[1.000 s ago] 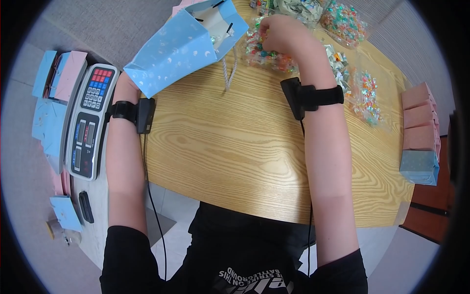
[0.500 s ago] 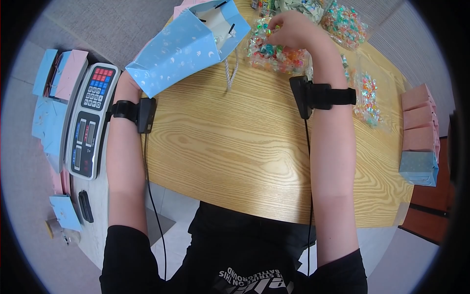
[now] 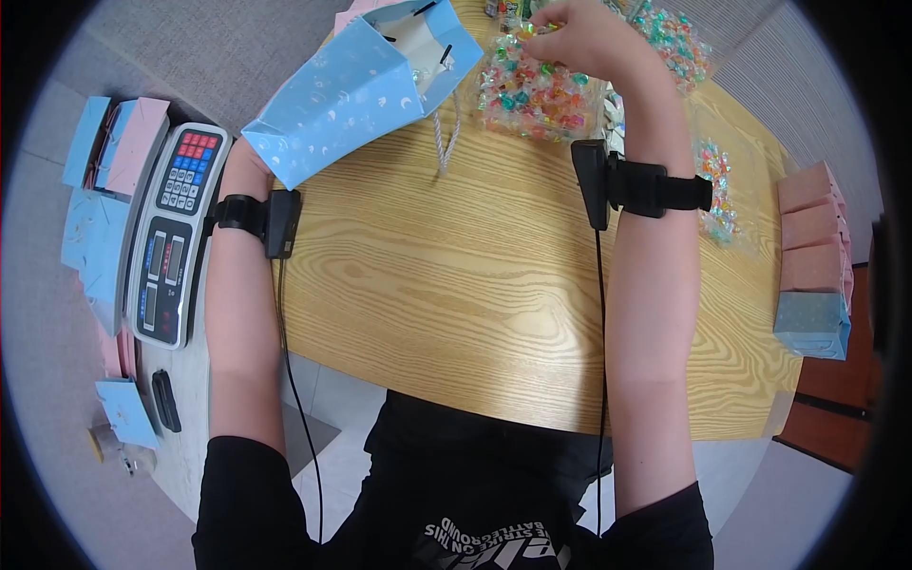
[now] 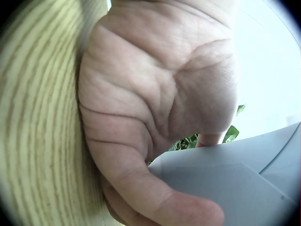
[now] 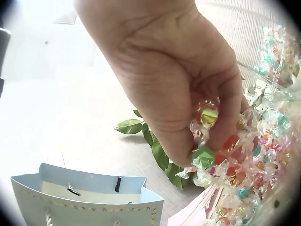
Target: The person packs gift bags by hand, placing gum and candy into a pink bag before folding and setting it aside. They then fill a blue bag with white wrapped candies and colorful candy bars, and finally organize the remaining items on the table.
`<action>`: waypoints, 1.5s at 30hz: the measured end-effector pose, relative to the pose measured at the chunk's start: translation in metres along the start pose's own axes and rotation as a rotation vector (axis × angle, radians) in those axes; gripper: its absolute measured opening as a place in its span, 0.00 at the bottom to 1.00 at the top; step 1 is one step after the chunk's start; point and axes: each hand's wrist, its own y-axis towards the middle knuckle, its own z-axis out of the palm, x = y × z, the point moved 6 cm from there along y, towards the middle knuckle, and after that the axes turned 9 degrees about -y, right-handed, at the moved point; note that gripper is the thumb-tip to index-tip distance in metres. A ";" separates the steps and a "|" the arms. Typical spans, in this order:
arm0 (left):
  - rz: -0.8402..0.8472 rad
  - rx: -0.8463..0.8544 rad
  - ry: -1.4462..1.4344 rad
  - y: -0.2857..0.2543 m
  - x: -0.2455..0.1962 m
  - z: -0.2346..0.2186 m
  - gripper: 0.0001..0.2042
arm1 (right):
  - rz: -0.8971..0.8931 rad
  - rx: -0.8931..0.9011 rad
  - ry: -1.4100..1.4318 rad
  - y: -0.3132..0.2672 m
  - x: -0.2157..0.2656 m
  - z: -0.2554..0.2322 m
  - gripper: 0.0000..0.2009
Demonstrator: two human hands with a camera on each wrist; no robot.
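A light blue paper gift bag with white prints and rope handles leans tilted at the table's far left. My left hand grips its bottom end, fingers curled against the bag's side; in the head view the bag hides most of that hand. Over a clear box of wrapped candies at the far side is my right hand. Its thumb and fingers pinch a few wrapped candies, yellow and green ones showing, right at the pile in the right wrist view. Inside the bag's mouth, some shiny wrapping shows.
Further candy boxes stand behind and right of my right forearm. A digital scale is at the left, beside folded blue and pink bags. Pink bags line the right edge. Green leaves show beyond the bag.
My right hand has lifted and shifted right and away over the candy box, uncovering more of the pile. The left hand and the bag have barely moved.
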 end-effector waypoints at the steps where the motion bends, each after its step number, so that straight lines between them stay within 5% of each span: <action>1: 0.001 0.000 0.014 0.000 -0.002 0.001 0.05 | 0.001 0.000 0.000 -0.003 0.004 -0.003 0.17; 13: 0.009 -0.007 0.179 -0.002 -0.012 0.000 0.04 | 0.045 0.044 0.127 -0.024 0.020 -0.027 0.15; 19: 0.009 -0.012 0.249 -0.002 -0.012 -0.003 0.03 | -0.094 -0.085 0.340 -0.044 0.060 -0.047 0.15; 30: 0.000 0.166 -0.206 0.004 0.006 0.006 0.07 | -0.233 0.098 0.605 -0.042 0.111 0.000 0.12; 32: -0.002 0.198 -0.289 0.005 0.010 0.005 0.08 | -0.471 -0.144 0.356 -0.025 0.119 0.018 0.13; 35: -0.004 0.247 -0.414 0.020 0.011 0.009 0.09 | -0.518 0.021 0.178 -0.020 0.129 0.044 0.12; 45: -0.005 0.407 -0.830 0.010 0.025 0.011 0.12 | -0.640 -0.008 0.243 -0.025 0.133 0.040 0.13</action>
